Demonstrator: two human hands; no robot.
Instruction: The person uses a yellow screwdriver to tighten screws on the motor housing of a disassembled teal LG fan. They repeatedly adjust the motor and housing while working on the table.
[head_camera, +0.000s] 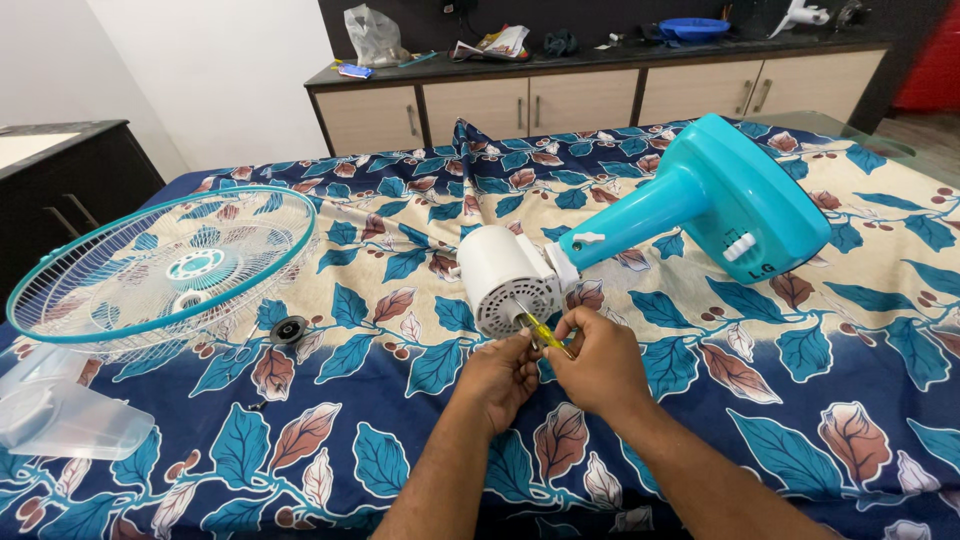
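Lying sideways, white motor (505, 280), teal base (735, 205)

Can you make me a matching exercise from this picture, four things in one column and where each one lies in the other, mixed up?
Things:
1. fan guard
2. screwdriver
3. fan base
4. clear fan blade

Places:
A. right side of the leaf-print cloth, lying tipped over
B. lower left corner
C. between left hand and right hand, tip at the white motor housing
D. left side of the cloth, flat

Pairs: 1-D, 2-C, 3-A, 4-B
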